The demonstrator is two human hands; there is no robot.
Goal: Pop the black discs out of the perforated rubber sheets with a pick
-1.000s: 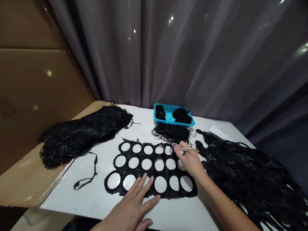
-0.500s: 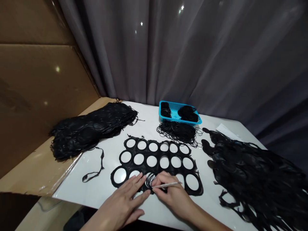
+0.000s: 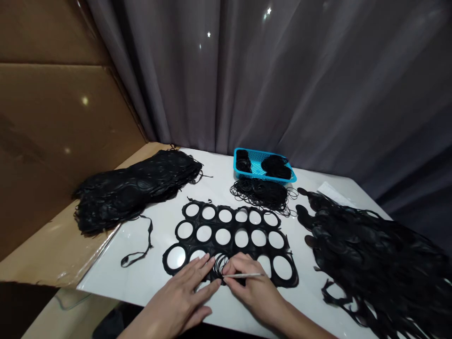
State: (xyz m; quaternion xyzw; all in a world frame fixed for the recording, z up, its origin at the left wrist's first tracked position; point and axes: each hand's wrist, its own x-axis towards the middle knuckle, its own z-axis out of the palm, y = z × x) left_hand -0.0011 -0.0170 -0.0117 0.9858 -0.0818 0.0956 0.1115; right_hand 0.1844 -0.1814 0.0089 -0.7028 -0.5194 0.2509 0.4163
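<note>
A black sheet (image 3: 213, 246) with rows of round holes lies flat on the white table. My left hand (image 3: 183, 292) rests on its front edge, fingers spread, palm down. Just to the right, my right hand (image 3: 252, 285) pinches a thin pale stick-like tool (image 3: 243, 275), its tip at the front row of holes. Between the two hands, several thin black rings (image 3: 221, 263) lie loosely over one hole near the tip. Parts of the front row are hidden under my fingers.
Behind the sheet sit a pile of thin black rings (image 3: 261, 192) and a blue basket (image 3: 264, 178) holding black bundles. Stacked black sheets (image 3: 137, 188) lie at the left beside a cardboard wall (image 3: 63, 155). A large black heap (image 3: 381, 263) covers the right side.
The tool in my right hand has tilted slightly, its rear end a little lower and further left. The black rings by its tip have shifted slightly. My left hand has stayed in place.
</note>
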